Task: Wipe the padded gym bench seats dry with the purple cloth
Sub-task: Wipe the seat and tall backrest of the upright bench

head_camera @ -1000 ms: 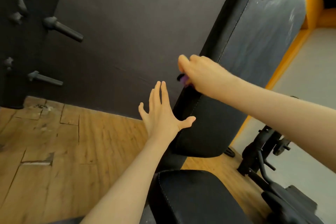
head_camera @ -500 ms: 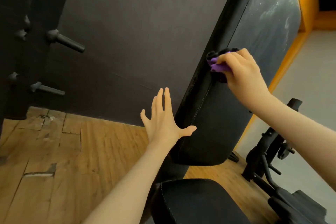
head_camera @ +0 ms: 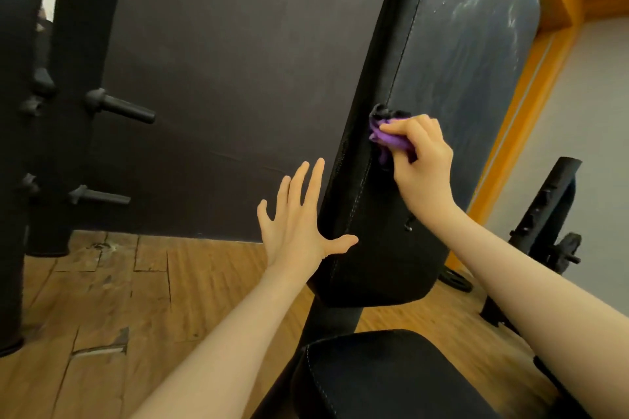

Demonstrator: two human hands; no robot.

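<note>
Right hand [head_camera: 422, 160] clenches purple cloth [head_camera: 388, 139] on backrest pad [head_camera: 452, 85] — long axis steeply upright; left hand [head_camera: 299, 224] splayed.

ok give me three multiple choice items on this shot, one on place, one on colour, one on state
1. Where is the cloth?
A. on the floor
B. against the upright pad's edge
C. on the lower seat

2. What colour is the cloth?
A. purple
B. green
C. white

3. How is the left hand?
A. fist closed
B. gripping a peg
C. open, fingers spread

Answers:
1 B, the right hand holds it to the upright pad by the stitched seam, well above the lower seat.
2 A, purple folds show between the fingers.
3 C, its fingers are straight and splayed beside the pad, holding nothing.
</note>
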